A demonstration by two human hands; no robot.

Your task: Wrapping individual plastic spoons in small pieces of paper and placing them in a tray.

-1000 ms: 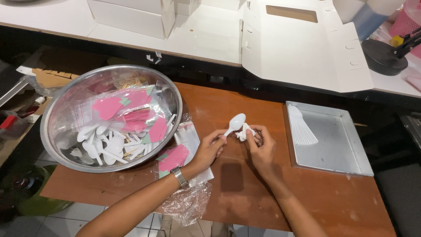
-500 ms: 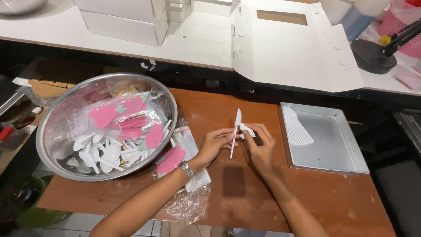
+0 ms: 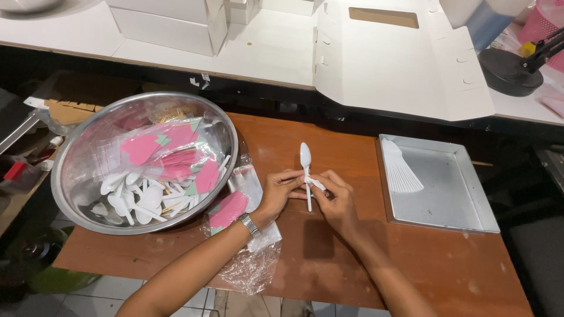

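A white plastic spoon is held upright over the brown table, bowl end pointing away from me. My left hand, with a wristwatch, pinches its handle from the left. My right hand grips the handle from the right, with a small white piece of wrapping between the fingers. A large steel bowl on the left holds several white spoons, pink paper napkins and clear plastic bags.
A grey metal tray on the right carries a fanned stack of white plastic pieces. Clear plastic bags with pink packets lie beside the bowl. White cardboard boxes sit on the white counter behind.
The spoon has turned from a tilted position to upright between both hands. The hands have stayed over the table's middle, and the view has shifted slightly.
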